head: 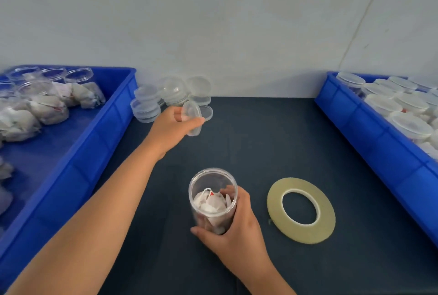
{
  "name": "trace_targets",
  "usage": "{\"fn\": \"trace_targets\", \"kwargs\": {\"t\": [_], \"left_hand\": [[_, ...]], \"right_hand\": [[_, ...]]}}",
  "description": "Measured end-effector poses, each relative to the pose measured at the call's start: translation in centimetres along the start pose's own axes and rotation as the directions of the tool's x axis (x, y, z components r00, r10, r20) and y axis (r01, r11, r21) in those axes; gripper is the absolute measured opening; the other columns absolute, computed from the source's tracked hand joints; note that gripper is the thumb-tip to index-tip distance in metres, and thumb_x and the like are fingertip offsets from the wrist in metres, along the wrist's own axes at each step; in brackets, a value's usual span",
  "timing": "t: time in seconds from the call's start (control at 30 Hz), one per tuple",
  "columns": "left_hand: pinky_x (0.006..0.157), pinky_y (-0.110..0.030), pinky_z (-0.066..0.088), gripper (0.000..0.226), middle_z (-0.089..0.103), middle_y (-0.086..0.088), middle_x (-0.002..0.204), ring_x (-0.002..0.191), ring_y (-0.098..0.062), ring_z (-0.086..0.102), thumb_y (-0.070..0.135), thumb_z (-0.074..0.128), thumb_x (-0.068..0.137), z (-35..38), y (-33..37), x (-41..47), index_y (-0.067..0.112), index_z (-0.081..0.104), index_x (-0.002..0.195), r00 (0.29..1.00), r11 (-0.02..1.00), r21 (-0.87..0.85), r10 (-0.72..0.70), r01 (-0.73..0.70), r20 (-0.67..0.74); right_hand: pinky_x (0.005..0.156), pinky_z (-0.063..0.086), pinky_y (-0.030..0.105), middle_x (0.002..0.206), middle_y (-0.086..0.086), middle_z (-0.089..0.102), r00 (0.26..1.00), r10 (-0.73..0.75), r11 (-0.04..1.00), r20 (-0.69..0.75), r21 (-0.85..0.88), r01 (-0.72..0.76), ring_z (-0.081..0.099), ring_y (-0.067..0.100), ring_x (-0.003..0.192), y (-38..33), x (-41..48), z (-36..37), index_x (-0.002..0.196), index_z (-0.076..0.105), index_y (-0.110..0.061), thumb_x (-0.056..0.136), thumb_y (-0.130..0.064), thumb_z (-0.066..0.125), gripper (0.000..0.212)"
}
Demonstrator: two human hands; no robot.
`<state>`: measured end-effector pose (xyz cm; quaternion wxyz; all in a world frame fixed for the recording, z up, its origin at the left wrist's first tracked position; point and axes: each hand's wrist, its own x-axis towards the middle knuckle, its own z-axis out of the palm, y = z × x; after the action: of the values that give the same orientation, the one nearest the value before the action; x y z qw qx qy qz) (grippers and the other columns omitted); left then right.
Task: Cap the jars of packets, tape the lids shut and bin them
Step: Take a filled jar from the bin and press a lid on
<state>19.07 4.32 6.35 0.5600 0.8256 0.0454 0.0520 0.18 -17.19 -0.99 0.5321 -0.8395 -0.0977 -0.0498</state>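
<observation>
Here, room: mat (248, 140) between left bin (113, 114) and right bin (379, 143).
Jar (209, 204): upright, mouth up, gripped in right hand (239, 228).
Lid (192, 118): tilted, pinched in left hand (170, 128).

L arm (106, 199) reaches forward from lower left toward centre, bare forearm in full view. L hand (174, 126) pinches a clear lid (192, 116) by its edge w/ thumb and fingers. R hand (237, 223), nearer the body, wraps a jar (212, 199) from its right side, thumb on the near side.

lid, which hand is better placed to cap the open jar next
Left: the left hand holds a lid, free to bring it over, while the right hand grips the open jar upright.
</observation>
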Motion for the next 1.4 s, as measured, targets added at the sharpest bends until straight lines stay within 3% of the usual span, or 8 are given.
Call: {"fn": "trace_targets", "kwargs": {"t": [0.1,0.37,0.5,0.8,1.0,1.23,1.33,1.4], "left_hand": [[0.091,-0.034,0.061,0.051,0.072,0.007,0.112,0.109,-0.007,0.072,0.055,0.071,0.082,-1.8,2.1,-6.0,0.062,0.052,0.129,0.983,0.989,-0.128,0.098,-0.078,0.157],[0.092,-0.027,0.052,0.097,0.049,0.036,0.138,0.107,0.009,0.061,0.089,0.060,0.077,-4.0,6.4,-17.3,0.069,0.007,0.155,0.896,0.796,0.480,0.166,-0.368,0.412],[0.097,-0.022,0.045,0.090,0.037,0.033,0.148,0.123,0.007,0.049,0.087,0.051,0.083,-2.5,6.0,-19.7,0.056,0.016,0.159,0.881,0.656,0.619,0.161,-0.432,0.444],[0.095,-0.035,0.052,0.083,0.036,0.012,0.158,0.130,-0.014,0.053,0.067,0.049,0.096,0.9,7.5,-20.0,0.041,0.014,0.166,0.893,0.475,0.768,0.093,-0.429,0.441],[0.102,-0.038,0.047,0.051,0.039,0.021,0.138,0.133,-0.010,0.038,0.062,0.061,0.088,3.0,7.5,-19.6,0.043,0.044,0.133,0.829,0.562,0.655,0.106,-0.506,0.549],[0.079,-0.031,0.052,0.032,0.067,0.022,0.093,0.097,-0.003,0.062,0.068,0.064,0.087,4.3,5.7,-18.7,0.042,0.056,0.071,0.782,0.602,0.500,0.471,-0.623,0.408],[0.097,-0.035,0.053,0.016,0.071,0.034,0.108,0.122,0.006,0.061,0.061,0.072,0.085,2.9,5.7,-18.1,0.045,0.072,0.082,0.762,0.718,0.347,0.392,-0.604,0.516],[0.109,-0.032,0.047,0.036,0.065,0.040,0.126,0.134,0.013,0.050,0.059,0.078,0.085,2.0,6.0,-17.9,0.052,0.070,0.120,0.761,0.760,0.327,0.319,-0.562,0.565]], "right_hand": [[0.093,0.049,0.013,0.136,-0.039,0.048,1.000,-0.015,1.000,0.012,-0.013,0.016,0.054,-0.008,0.124,-0.2,-0.2,-0.1,0.128,0.033,-0.054,0.060,-0.064,0.090,0.089],[0.094,0.052,0.016,0.133,-0.042,0.049,0.998,-0.043,0.999,0.039,-0.006,0.044,0.057,-0.009,0.123,-0.8,-0.9,-0.2,0.134,0.021,-0.074,0.066,-0.055,0.090,0.099],[0.096,0.059,0.036,0.136,-0.029,0.055,0.999,-0.033,0.999,0.025,0.027,0.032,0.062,0.001,0.121,-0.8,-0.9,-0.1,0.141,0.032,-0.055,0.071,-0.049,0.092,0.092],[0.079,0.058,0.024,0.125,-0.025,0.061,0.996,-0.089,0.996,0.013,-0.007,0.089,0.066,0.007,0.111,-0.8,-1.1,0.0,0.133,0.022,-0.074,0.071,-0.052,0.080,0.088],[0.073,0.060,0.029,0.115,-0.022,0.060,0.999,-0.022,0.998,0.029,-0.056,0.024,0.067,0.006,0.100,-0.1,-0.3,0.7,0.133,0.035,-0.045,0.070,-0.042,0.081,0.079],[0.073,0.059,0.032,0.109,-0.017,0.063,0.994,-0.056,0.989,0.097,-0.134,0.069,0.066,0.006,0.092,-0.1,-0.4,0.1,0.126,0.056,-0.033,0.072,-0.058,0.072,0.063],[0.083,0.060,0.031,0.118,-0.024,0.064,0.993,-0.075,0.993,0.092,-0.083,0.083,0.066,0.003,0.106,-0.3,-0.7,-0.3,0.134,0.052,-0.042,0.073,-0.053,0.084,0.069],[0.085,0.060,0.034,0.122,-0.024,0.063,0.994,-0.079,0.996,0.080,-0.032,0.081,0.066,0.005,0.112,-0.5,-0.7,-0.4,0.138,0.044,-0.046,0.073,-0.049,0.088,0.079]]}}
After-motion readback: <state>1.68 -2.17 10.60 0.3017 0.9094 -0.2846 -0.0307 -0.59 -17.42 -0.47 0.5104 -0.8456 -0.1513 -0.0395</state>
